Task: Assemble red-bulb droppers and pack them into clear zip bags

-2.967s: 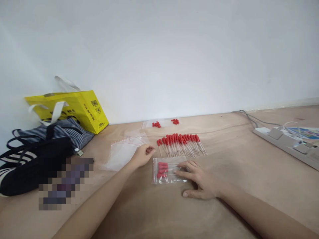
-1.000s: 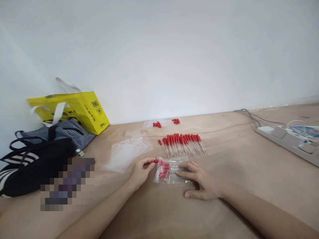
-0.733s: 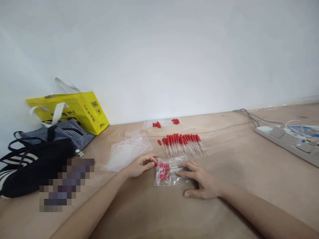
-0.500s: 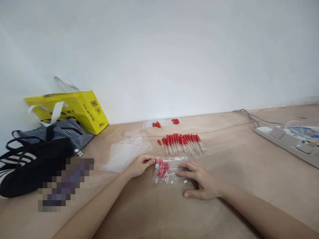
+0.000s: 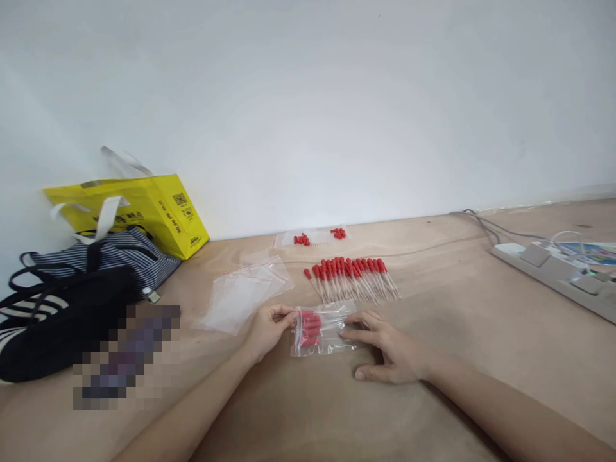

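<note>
A clear zip bag [image 5: 332, 330] lies flat on the table, with several red-bulbed droppers [image 5: 310, 328] side by side in its left part. The fingers of my left hand [image 5: 270, 330] are pinched together at the bag's upper left edge. Resting on the right end of the bag are the spread fingertips of my right hand [image 5: 385, 346], thumb apart on the tabletop. Just beyond the bag is a row of loose droppers [image 5: 356, 279] with red rubber bulbs and clear tubes. The tubes inside the bag are hard to make out.
Flat clear bags [image 5: 245, 292] overlap to the left. Near the wall, another clear bag [image 5: 286, 239] lies by small red bulbs [image 5: 339, 233]. A yellow bag [image 5: 158, 212], a striped bag [image 5: 115, 253] and a black bag [image 5: 72, 327] stand far left; a power strip [image 5: 553, 269] lies right.
The red bulb at my left fingertips has gone further into the bag beside the others. The bag has shifted slightly left under my right hand, which has hardly moved.
</note>
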Tool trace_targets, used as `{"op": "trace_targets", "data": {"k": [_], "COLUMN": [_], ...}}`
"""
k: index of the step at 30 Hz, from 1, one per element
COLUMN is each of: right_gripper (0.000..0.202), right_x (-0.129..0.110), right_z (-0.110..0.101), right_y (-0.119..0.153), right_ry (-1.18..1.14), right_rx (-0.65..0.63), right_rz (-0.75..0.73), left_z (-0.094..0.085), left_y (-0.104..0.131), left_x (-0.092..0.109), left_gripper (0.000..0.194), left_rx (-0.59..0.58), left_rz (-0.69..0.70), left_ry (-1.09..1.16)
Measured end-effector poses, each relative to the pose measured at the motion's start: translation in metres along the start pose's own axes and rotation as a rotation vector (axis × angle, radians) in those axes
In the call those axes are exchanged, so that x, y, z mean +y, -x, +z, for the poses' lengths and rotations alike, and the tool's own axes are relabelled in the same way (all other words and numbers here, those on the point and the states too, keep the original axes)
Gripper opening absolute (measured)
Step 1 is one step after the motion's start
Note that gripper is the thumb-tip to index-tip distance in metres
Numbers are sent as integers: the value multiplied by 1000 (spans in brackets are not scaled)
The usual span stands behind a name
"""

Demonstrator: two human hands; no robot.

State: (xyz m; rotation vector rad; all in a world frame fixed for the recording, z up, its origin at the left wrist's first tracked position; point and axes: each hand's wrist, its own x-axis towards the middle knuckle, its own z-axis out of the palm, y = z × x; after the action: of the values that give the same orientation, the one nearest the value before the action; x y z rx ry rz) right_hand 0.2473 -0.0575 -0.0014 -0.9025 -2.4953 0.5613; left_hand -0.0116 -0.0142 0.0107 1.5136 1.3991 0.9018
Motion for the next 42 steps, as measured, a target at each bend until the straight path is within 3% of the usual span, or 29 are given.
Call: {"op": "trace_targets", "data": {"k": [7,12,14,20,29,31,34,39,42], "right_gripper": [63,64,63,61,59,59,57,55,54], "right_x": [1,0,0,0,0,-1,-2,-3,-4], "right_z": [0,0,0,0,1,1,0,-1,-1], "right_y": [0,1,1,0,0,0,-1,-1,-2], "right_ry": [-10,-6,-4,-10,-35,-43,-46,-27,-24], "right_rx": [4,5,10,15,15,14,15,-4,1], "right_rz": [-6,9,8,-14,-28,-31,-42,-49,-50], "left_z": [7,6,4,-4,-5,-10,-25,-62,-73], "left_y": [0,-2,-4,-8,5,12,29,67,83], "left_x": [-5,-3,-2,0,7,7,6,-3,-12], "left_gripper": [18,11,17,20,23,25,29,30,34], "left_rx": [175,229,175,-163,-209,-230,-268,-107,25], "left_rz": [22,86,130,185,187,171,36,-117,-155], "left_ry": [-147,-230,-235,-195,-156,-91,-16,68,159]}}
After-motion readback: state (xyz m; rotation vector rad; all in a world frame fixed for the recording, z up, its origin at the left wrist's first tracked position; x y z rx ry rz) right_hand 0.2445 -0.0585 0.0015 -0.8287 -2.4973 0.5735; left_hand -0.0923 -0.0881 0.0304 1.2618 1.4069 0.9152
